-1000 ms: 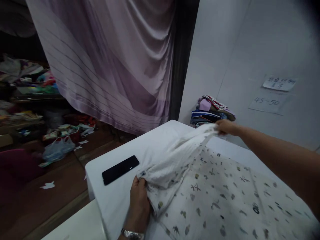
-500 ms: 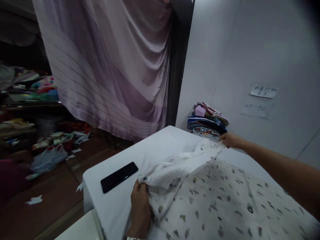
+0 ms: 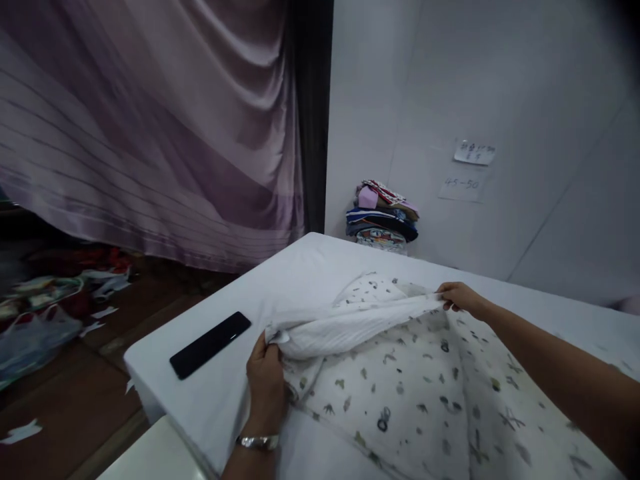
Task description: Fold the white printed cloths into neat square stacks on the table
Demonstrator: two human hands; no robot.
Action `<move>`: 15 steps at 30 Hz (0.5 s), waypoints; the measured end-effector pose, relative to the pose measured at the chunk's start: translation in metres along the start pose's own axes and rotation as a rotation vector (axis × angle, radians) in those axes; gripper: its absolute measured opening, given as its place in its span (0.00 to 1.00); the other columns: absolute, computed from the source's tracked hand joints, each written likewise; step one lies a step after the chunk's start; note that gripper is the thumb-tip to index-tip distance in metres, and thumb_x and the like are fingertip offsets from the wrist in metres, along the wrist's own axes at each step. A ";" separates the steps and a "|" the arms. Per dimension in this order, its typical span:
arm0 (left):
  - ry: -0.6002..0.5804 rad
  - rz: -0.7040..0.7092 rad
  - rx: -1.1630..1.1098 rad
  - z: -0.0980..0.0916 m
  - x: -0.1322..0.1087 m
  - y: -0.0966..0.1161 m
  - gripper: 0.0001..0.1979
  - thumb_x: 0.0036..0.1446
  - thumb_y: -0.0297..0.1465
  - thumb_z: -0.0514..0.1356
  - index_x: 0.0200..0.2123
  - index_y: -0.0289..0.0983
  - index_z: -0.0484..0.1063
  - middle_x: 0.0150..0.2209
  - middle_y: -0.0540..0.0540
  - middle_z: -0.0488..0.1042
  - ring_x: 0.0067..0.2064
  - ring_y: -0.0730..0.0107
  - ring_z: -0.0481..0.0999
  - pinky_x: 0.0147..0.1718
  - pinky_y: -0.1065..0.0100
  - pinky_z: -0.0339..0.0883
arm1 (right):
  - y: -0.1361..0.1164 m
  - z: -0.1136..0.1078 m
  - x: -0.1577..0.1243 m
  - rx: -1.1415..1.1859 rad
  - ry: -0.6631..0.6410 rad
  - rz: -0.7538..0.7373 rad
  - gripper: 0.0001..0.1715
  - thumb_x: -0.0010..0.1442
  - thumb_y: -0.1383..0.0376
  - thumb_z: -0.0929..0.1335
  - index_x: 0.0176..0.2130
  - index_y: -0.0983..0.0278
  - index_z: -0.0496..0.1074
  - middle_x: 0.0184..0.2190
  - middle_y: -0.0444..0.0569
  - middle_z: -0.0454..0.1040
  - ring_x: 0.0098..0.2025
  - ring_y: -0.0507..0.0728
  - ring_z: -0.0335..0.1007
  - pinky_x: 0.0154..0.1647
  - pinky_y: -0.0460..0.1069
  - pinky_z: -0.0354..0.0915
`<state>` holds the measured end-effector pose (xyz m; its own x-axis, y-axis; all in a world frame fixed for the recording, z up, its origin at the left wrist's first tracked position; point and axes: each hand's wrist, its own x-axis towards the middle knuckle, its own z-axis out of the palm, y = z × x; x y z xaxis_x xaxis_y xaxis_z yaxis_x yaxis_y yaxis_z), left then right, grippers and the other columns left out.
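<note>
The cloth (image 3: 370, 370) is white, printed with small scattered motifs in grey, green and brown. It lies spread, loosely creased, on the white tabletop (image 3: 295, 280). A strip is raised and stretched between two gripped points, exposing a plain white face. A printed portion lies beyond this strip.

Left hand (image 3: 266, 380) at 7 o'clock, pinched, fingers toward 12. Right hand (image 3: 459, 297) between 3 and 4, pinched too; forearm (image 3: 545, 357) bare, stretched out, aimed at 10 o'clock
</note>
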<state>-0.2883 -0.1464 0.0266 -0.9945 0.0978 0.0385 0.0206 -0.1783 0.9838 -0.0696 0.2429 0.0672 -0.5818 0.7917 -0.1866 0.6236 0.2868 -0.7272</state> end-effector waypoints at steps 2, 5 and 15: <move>-0.080 -0.020 -0.029 0.003 -0.005 0.003 0.20 0.48 0.29 0.56 0.46 0.37 0.73 0.40 0.46 0.76 0.45 0.62 0.72 0.48 0.62 0.64 | 0.020 0.005 -0.012 -0.058 -0.018 0.021 0.06 0.43 0.70 0.63 0.24 0.65 0.69 0.18 0.47 0.69 0.23 0.53 0.68 0.18 0.43 0.58; -0.177 -0.031 -0.081 0.007 -0.012 0.010 0.21 0.48 0.30 0.57 0.47 0.37 0.72 0.41 0.46 0.76 0.45 0.62 0.72 0.45 0.65 0.66 | 0.042 0.013 -0.026 -0.144 -0.047 -0.015 0.07 0.42 0.70 0.64 0.25 0.65 0.72 0.25 0.51 0.74 0.31 0.58 0.70 0.29 0.49 0.66; -0.178 0.085 -0.039 0.006 -0.014 0.008 0.19 0.47 0.29 0.58 0.45 0.36 0.73 0.41 0.45 0.76 0.46 0.63 0.72 0.46 0.67 0.64 | 0.033 0.056 -0.049 -0.339 -0.089 -0.501 0.22 0.52 0.66 0.61 0.46 0.64 0.71 0.45 0.53 0.72 0.49 0.62 0.65 0.51 0.55 0.60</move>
<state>-0.2740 -0.1436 0.0346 -0.9552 0.2519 0.1551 0.0963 -0.2310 0.9682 -0.0497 0.1837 0.0149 -0.8796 0.4722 0.0586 0.3858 0.7799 -0.4929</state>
